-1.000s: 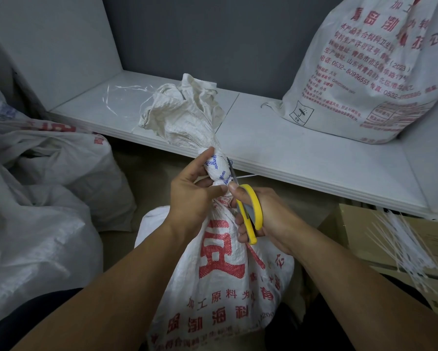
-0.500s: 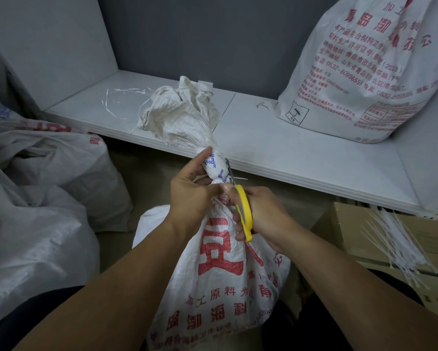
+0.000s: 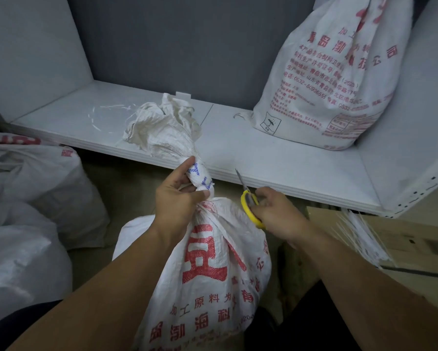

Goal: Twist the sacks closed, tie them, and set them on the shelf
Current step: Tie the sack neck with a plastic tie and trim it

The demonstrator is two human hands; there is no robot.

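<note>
Where the white shelf (image 3: pixel 288 158) spans the upper view, you see the shelved sack (image 3: pixel 339 79), printed in red, standing upright at its right end beside the side panel. Below the shelf's front edge, the working sack (image 3: pixel 212 274) stands on the floor between your forearms. Its neck is twisted into a tight rope, and its crumpled mouth fans out above, in front of the shelf board. At far left, slack sacks (image 3: pixel 22 236) lie heaped on the floor. At lower right, a cardboard box (image 3: pixel 420 239) sits under the shelf. Your left hand (image 3: pixel 177 201) grips the twisted neck, thumb and fingers curled round it just above the bulging body. Your right hand (image 3: pixel 281 216), just beside the sack's shoulder and clear of the neck, has its fingers curled through the yellow loops of the scissors (image 3: pixel 248 201). The blades appear pressed together and point up toward the shelf edge. White ties (image 3: pixel 362 236) fan across the box. Loose strands (image 3: pixel 106 115) lie on the shelf's left half.
</note>
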